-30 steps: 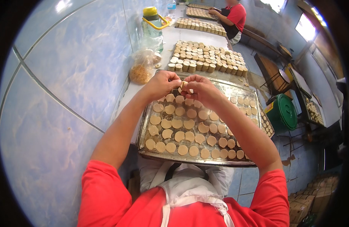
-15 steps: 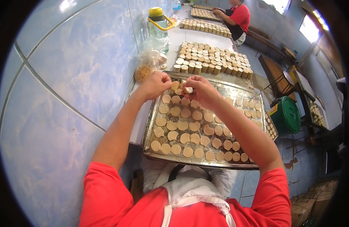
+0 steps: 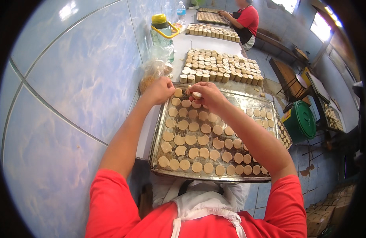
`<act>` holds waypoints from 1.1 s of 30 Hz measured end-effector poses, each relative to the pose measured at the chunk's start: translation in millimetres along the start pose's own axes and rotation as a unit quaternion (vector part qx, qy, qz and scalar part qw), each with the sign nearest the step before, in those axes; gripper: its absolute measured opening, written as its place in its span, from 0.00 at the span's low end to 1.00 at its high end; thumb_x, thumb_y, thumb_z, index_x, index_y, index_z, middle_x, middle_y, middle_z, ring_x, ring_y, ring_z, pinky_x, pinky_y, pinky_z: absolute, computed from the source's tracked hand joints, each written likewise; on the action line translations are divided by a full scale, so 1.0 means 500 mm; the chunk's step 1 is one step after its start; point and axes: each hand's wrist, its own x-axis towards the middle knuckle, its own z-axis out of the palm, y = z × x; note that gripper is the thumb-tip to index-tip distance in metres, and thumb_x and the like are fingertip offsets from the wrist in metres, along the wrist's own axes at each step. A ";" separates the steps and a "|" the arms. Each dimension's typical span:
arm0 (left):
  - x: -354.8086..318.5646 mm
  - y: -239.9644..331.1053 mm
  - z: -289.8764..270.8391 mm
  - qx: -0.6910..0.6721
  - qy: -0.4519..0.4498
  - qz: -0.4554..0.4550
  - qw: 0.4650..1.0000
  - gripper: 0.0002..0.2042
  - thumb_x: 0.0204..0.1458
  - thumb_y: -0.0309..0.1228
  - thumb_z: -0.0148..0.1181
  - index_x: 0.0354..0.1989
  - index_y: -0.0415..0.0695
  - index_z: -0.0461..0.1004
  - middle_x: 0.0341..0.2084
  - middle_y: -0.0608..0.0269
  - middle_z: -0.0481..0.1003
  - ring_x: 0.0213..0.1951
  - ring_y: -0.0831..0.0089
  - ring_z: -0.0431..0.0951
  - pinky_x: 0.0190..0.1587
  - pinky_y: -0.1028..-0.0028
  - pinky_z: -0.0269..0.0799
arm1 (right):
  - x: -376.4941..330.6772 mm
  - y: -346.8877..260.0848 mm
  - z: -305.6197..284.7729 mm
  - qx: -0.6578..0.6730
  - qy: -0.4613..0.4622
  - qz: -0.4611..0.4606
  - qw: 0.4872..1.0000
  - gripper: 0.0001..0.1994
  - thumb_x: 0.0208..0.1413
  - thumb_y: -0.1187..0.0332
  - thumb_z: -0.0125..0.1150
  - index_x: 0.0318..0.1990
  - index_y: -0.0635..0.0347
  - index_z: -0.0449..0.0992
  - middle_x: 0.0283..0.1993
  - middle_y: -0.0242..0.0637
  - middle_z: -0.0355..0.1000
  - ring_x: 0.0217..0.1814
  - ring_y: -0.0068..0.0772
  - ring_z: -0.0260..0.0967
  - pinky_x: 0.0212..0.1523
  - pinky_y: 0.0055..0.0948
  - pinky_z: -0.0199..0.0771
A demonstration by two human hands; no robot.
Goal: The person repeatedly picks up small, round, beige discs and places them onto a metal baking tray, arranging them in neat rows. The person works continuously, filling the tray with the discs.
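The tray [image 3: 206,177], stacks [image 3: 222,72] standing beyond it, looks mostly laid with discs [image 3: 183,125] except its far row, where the right hand [image 3: 210,95] pinches a small pile [image 3: 196,95] and the left hand [image 3: 160,91], fingers curled and perhaps empty, is beside a lone disc [image 3: 178,93].

Left hand [image 3: 161,90] and right hand [image 3: 210,96] forward, slightly apart

Left forearm [image 3: 129,135] and right forearm [image 3: 256,137] bare, converging away from torso. Left hand back-side up, curled, hold unclear. Right hand in a pinch, pointing left.
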 end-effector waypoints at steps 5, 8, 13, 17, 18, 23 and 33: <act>0.000 0.015 0.021 -0.138 0.001 0.095 0.986 0.13 0.59 0.38 0.67 0.39 0.38 0.85 0.29 0.61 0.82 0.33 0.76 0.78 0.40 0.70 0.75 | 0.003 0.004 -0.002 -0.033 0.002 -0.021 0.999 0.09 0.61 0.66 0.70 0.39 0.62 0.81 0.36 0.34 0.79 0.35 0.21 0.76 0.32 0.20 0.75; 0.008 0.030 0.026 -0.104 0.003 0.094 0.990 0.14 0.59 0.38 0.68 0.40 0.38 0.85 0.29 0.61 0.82 0.33 0.76 0.78 0.41 0.70 0.75 | 0.005 0.003 -0.016 -0.070 -0.002 0.003 0.998 0.09 0.64 0.64 0.69 0.43 0.61 0.81 0.38 0.31 0.79 0.37 0.18 0.77 0.31 0.16 0.74; 0.013 0.051 0.028 0.051 0.011 0.030 0.998 0.12 0.59 0.36 0.66 0.40 0.38 0.85 0.29 0.62 0.81 0.34 0.76 0.77 0.40 0.71 0.75 | -0.005 -0.001 -0.047 -0.025 0.002 0.027 0.999 0.10 0.63 0.64 0.71 0.42 0.61 0.81 0.33 0.27 0.75 0.33 0.17 0.73 0.27 0.18 0.71; 0.011 0.073 0.038 -0.095 -0.032 0.076 0.992 0.11 0.60 0.35 0.67 0.39 0.38 0.83 0.29 0.64 0.79 0.34 0.76 0.76 0.39 0.71 0.73 | -0.010 0.003 -0.061 -0.059 0.014 -0.010 0.998 0.09 0.63 0.65 0.70 0.41 0.62 0.81 0.31 0.27 0.74 0.32 0.16 0.71 0.27 0.19 0.68; 0.014 0.079 0.041 -0.087 -0.034 0.076 0.993 0.12 0.60 0.36 0.67 0.39 0.38 0.83 0.30 0.62 0.79 0.34 0.75 0.77 0.40 0.70 0.74 | -0.009 0.004 -0.065 -0.064 0.007 -0.020 0.998 0.09 0.63 0.65 0.70 0.41 0.62 0.82 0.31 0.27 0.74 0.32 0.16 0.71 0.27 0.19 0.68; 0.033 0.087 0.069 0.051 0.001 0.121 0.991 0.13 0.61 0.36 0.67 0.39 0.36 0.83 0.34 0.53 0.80 0.37 0.67 0.80 0.43 0.66 0.75 | -0.013 -0.001 -0.096 -0.303 0.074 -0.098 0.945 0.10 0.62 0.65 0.68 0.40 0.64 0.83 0.33 0.30 0.77 0.35 0.20 0.73 0.33 0.24 0.74; 0.044 0.124 0.083 0.029 0.015 0.142 0.989 0.12 0.63 0.36 0.66 0.41 0.38 0.84 0.32 0.56 0.81 0.34 0.65 0.79 0.41 0.66 0.75 | -0.051 -0.017 -0.151 -0.021 0.019 -0.058 0.998 0.14 0.64 0.76 0.61 0.56 0.63 0.75 0.50 0.37 0.78 0.51 0.30 0.81 0.52 0.27 0.83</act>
